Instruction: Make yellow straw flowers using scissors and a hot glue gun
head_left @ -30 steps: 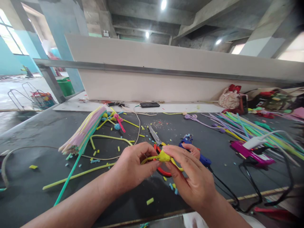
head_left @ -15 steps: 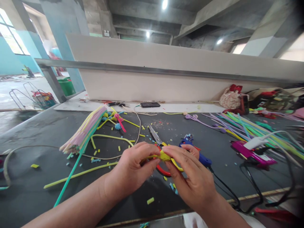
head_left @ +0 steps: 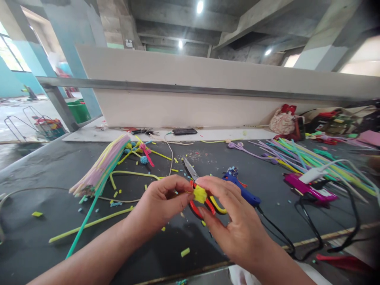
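Observation:
A small yellow ball of fuzzy pipe cleaner (head_left: 200, 194) is held up over the table between my two hands. My left hand (head_left: 169, 198) pinches it at its left side with thumb and index finger. My right hand (head_left: 234, 213) curves round the right side, index finger along the top and thumb below. Beneath the hands lie scissors (head_left: 190, 168) with red and yellow handles, partly hidden by my fingers. A blue glue gun (head_left: 245, 190) rests just beyond my right hand.
At left lies a bundle of pastel pipe cleaners (head_left: 99, 166), with another loose bundle (head_left: 297, 158) at right. A magenta power bank (head_left: 310, 188) with cables sits right. Yellow and blue cut bits are scattered about. A phone (head_left: 184, 131) lies at the back by the white partition (head_left: 178, 107).
The yellow ball has turned and shows more of its face. My right fingers have opened slightly around it. The whole view has shifted a little, with the table's things now further left.

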The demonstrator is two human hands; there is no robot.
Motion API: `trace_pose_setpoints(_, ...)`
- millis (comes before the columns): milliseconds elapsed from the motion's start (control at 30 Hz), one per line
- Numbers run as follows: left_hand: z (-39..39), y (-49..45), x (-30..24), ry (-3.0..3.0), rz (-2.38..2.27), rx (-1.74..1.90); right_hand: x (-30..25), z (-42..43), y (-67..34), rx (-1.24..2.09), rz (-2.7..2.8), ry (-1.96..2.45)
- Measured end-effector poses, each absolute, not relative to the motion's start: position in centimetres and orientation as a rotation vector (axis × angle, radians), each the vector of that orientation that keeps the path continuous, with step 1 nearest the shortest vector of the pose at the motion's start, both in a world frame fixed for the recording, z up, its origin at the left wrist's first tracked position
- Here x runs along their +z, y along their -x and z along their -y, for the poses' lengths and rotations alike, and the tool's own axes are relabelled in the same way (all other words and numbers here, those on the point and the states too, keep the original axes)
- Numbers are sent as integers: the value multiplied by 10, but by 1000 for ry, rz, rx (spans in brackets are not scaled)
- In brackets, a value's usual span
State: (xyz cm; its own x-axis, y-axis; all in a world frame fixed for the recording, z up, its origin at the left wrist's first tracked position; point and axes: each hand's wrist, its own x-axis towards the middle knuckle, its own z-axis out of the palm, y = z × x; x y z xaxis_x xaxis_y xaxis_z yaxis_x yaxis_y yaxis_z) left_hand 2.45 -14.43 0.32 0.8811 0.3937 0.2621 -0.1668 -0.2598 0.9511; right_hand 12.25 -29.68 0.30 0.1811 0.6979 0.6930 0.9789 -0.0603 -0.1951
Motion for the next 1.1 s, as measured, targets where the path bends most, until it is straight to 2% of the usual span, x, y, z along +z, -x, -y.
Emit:
trace_pose_setpoints(400,142,-29,1,-1660,-208,310,8,292,-122,-579,1637,1794)
trace_pose_setpoints(633,141,-24,5,-1736,-162,245,7,288,-128,-154,1355,1848)
trace_pose_setpoints(900,142,-17,2,-2154,89,614,6,286,-128,171,1238,1776)
trace_pose_setpoints(1100,140,-14,3,-2296,275,655,5,282,-123,273,1144,1617)
